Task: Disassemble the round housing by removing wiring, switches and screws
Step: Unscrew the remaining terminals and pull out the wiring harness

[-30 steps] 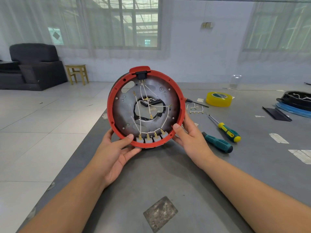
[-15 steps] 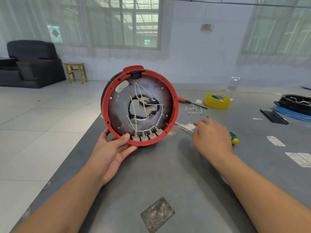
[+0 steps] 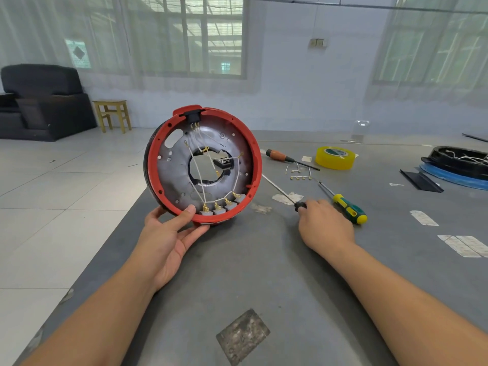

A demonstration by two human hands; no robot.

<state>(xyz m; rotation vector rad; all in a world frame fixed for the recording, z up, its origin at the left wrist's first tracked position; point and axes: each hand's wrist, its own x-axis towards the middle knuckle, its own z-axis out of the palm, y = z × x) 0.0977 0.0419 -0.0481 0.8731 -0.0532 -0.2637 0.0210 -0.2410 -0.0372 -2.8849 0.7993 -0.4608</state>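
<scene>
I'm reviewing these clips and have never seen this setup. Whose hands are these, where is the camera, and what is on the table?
No machine here: a person wears a camera on the head, looking down at both bare hands. The left hand holds the round red housing upright on the grey table, white wires still inside. The right hand grips a screwdriver by its handle. Nearby lie a green-yellow screwdriver, an orange-handled one, yellow tape and removed wire pieces.

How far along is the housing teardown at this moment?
Early. Done: a few loose wire pieces lie on the table. In hand: left hand props the round housing upright; right hand grips a screwdriver. Left: white wires, four switches, any screws.
</scene>
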